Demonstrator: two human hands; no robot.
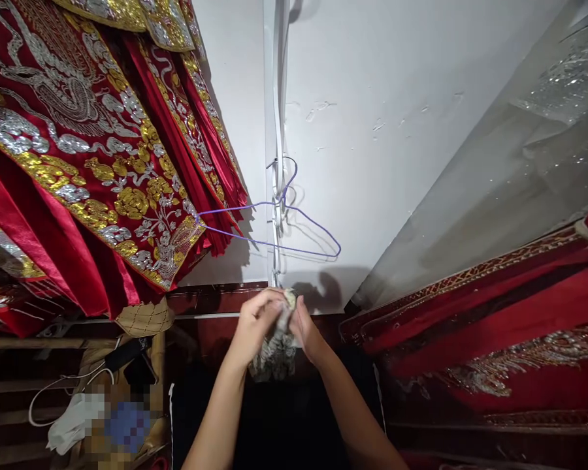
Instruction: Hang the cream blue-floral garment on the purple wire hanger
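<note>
Hands (253, 323) (306, 329) half-curled around greyish cloth (277, 356), white wall (372, 196) ahead, red embroidered fabric (71, 130) either side.

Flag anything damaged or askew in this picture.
The white wall bears several scuff-like marks, above and right of the purple hanger, breaking a mostly smooth surface; peeling or residue, I cannot tell.

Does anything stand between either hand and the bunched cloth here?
Nothing visible does. The left hand appears to pinch the bunched cloth, and the right hand is right beside it, though blur hides its exact contact. The purple hanger shows above both hands, not between.
</note>
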